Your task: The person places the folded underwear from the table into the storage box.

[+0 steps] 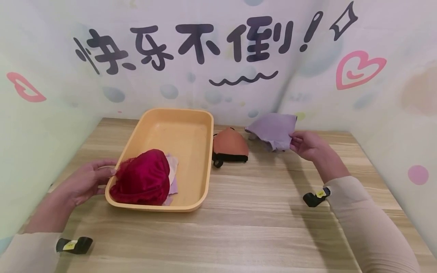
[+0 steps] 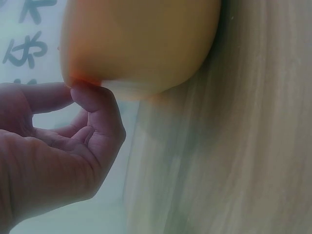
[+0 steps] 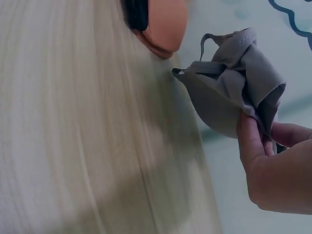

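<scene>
My left hand (image 1: 90,180) pinches the rim of a yellow-orange plastic tub (image 1: 192,163) at its near left side. Thumb and fingertips meet at that rim in the left wrist view. Inside the tub's near left corner lies a bunched dark red satin cloth (image 1: 146,178), partly covering pale pink and lavender fabric (image 1: 173,172). At the back right, my right hand (image 1: 307,145) holds a lavender cloth mask (image 1: 274,129) by its right edge, between thumb and fingers. In the right wrist view this mask looks greyish and folded, with a thin loop at its far end.
An orange cloth piece (image 1: 230,144) with a black band lies between the tub and the lavender mask, close to the tub's right wall. Behind the wooden table (image 1: 246,227) hangs a printed backdrop (image 1: 191,87), near the lavender mask.
</scene>
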{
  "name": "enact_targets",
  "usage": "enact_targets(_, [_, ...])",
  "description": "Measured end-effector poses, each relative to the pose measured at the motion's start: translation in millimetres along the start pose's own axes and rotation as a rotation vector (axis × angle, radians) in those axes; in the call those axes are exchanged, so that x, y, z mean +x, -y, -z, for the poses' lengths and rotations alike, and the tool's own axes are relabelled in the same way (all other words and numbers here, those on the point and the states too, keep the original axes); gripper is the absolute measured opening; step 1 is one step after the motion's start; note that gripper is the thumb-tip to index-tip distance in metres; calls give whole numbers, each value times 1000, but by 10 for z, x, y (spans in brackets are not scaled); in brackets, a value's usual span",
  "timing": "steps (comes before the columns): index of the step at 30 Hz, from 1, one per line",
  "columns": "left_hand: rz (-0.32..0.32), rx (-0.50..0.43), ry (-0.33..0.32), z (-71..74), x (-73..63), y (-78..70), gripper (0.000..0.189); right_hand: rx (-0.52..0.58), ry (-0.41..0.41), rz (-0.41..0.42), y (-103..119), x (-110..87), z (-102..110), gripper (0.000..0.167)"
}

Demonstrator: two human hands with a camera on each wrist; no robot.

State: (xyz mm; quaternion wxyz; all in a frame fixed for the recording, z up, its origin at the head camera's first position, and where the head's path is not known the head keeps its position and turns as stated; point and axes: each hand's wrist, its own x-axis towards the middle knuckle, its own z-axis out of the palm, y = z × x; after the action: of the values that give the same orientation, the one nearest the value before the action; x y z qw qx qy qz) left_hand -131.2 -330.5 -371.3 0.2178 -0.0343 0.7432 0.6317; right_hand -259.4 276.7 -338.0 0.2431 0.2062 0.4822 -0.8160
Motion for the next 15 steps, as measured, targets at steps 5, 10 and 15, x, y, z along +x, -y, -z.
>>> enact_targets(5, [-5, -15, 8, -1, 4, -10, 25, 28, 20, 18, 41, -91, -63, 7])
enact_targets(10, [-1, -13, 8, -4, 2, -14, 27, 17, 59, 29, 69, -184, -181, 15])
enact_targets(15, [6, 10, 0, -20, 0, -23, 43, 0, 87, 40, 87, -264, -353, 12])
